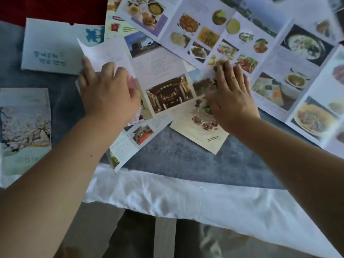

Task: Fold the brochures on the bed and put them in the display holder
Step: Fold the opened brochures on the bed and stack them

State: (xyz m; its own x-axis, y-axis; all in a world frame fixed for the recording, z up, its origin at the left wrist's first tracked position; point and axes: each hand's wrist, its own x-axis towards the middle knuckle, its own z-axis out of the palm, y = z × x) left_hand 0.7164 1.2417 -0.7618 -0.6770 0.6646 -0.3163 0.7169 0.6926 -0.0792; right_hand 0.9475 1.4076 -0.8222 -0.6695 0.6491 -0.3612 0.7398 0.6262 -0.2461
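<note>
An unfolded brochure with temple photos (163, 75) lies spread on the bed in the middle of the view. My left hand (108, 92) holds its left flap, fingers curled over the paper with the thumb at the flap's edge. My right hand (232, 97) presses flat on the brochure's right end, fingers straight. A large unfolded food brochure (242, 43) stretches across the upper right. Under my right hand lies a beige folded leaflet (201, 131). No display holder is in view.
A light blue folded brochure (54, 47) lies at upper left and a blossom-cover brochure (24, 127) at far left. The grey-blue blanket (186, 157) ends at a white sheet edge (186, 198) near me. Red fabric (55, 8) shows at the top left.
</note>
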